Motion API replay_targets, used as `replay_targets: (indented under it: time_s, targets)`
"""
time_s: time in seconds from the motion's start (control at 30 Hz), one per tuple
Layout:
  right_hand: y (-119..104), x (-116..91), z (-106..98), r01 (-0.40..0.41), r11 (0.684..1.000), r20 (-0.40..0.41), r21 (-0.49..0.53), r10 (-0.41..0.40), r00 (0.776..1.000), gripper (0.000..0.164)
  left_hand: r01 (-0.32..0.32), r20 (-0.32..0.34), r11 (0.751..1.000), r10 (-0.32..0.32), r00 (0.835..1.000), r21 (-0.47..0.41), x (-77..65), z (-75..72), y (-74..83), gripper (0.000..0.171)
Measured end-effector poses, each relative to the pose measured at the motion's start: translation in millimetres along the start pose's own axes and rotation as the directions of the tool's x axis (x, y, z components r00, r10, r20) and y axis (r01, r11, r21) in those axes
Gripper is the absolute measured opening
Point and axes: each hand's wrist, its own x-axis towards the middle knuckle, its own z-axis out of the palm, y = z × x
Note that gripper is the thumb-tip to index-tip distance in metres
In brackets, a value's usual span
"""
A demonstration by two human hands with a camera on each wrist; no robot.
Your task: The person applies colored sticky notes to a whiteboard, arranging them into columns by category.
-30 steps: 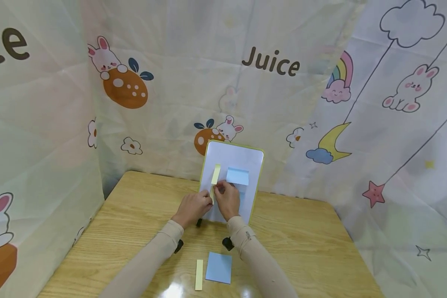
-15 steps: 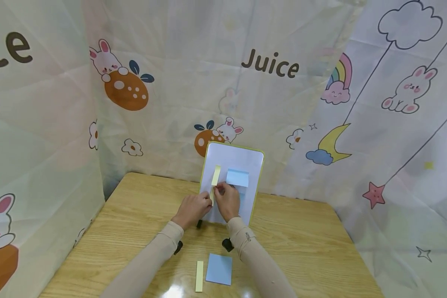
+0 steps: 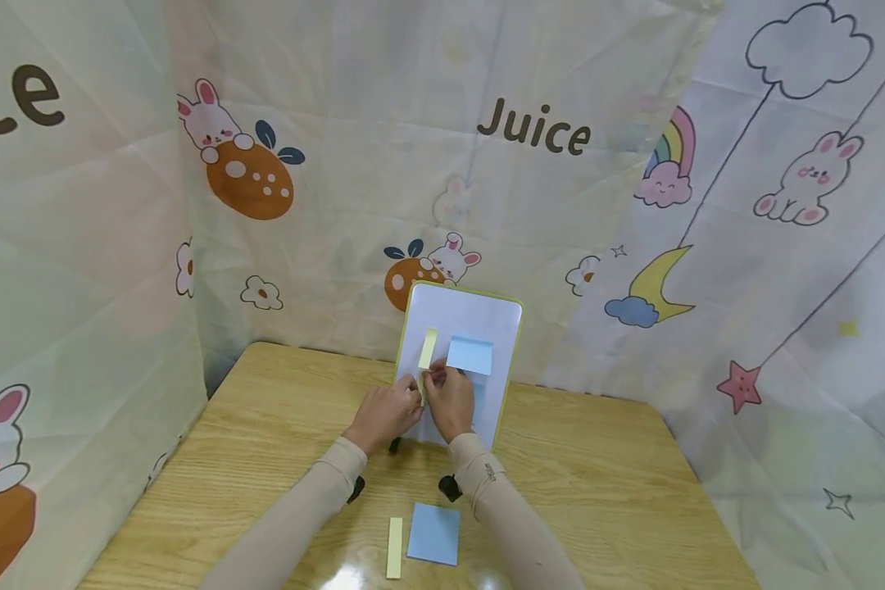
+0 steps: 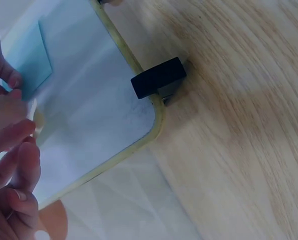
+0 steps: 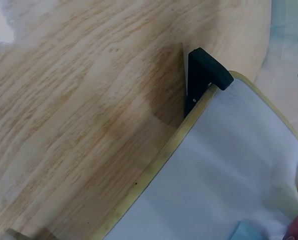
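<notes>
A whiteboard [image 3: 466, 311] with a yellow-green rim leans upright on the table. Near its upper left hangs a narrow yellow sticky note [image 3: 428, 348], and to the right of that a light blue sticky note [image 3: 470, 354] with its lower edge standing off the board. Both hands meet low on the board's left side, below the upper yellow note. Between them shows another yellow strip [image 5: 284, 197]; the left hand [image 3: 385, 412] pinches it from the left, and the right hand [image 3: 450, 400] pinches it with thumb and fingers. The fingers partly hide this strip.
On the table [image 3: 597, 475], near the front, lie a narrow yellow sticky-note pad [image 3: 394, 547] and a square blue pad [image 3: 433, 533]. Black stand feet [image 3: 450, 488] reach forward under the forearms. Black clips [image 4: 159, 77] hold the board's bottom edge. A printed curtain [image 3: 324, 246] surrounds the table.
Both hands stay at nearly the same spot, with only slight finger movement. The blue note's lower edge has dipped a little beside the right hand. The view has shifted slightly.
</notes>
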Motion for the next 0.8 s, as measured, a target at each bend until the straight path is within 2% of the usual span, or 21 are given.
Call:
replay_targets:
  time_s: [0.1,0.3,0.5,0.63,0.8]
  targets:
    - [0.6,-2.1,-1.3,0.015,1.0,0.002,0.001,-0.015,1.0,0.006,0.006,-0.017,1.0,-0.006,1.0,0.016,2.5,-0.1,0.6,0.006]
    - [2.1,-6.1,-4.9,0.036,0.999,-0.002,-0.004,-0.036,0.999,0.006,-0.001,-0.019,1.0,0.002,1.0,0.009,6.3,0.4,-0.9,0.021]
    - [1.1,-10.8,-8.5,0.03,0.999,0.02,0.029,-0.03,0.999,0.01,-0.018,0.0,1.0,0.018,1.0,0.013,7.1,-2.4,-1.6,0.025]
    - [-2.6,-18.3,-11.5,0.03,0.995,0.061,0.09,-0.035,0.998,0.02,-0.013,0.011,1.0,0.013,1.0,0.0,6.6,-3.6,-2.4,0.02]
    - [-7.1,-30.2,-12.8,0.093,0.991,0.08,0.1,-0.101,0.992,0.039,-0.008,0.001,1.0,0.008,1.0,-0.004,4.6,-2.3,-4.3,0.016]
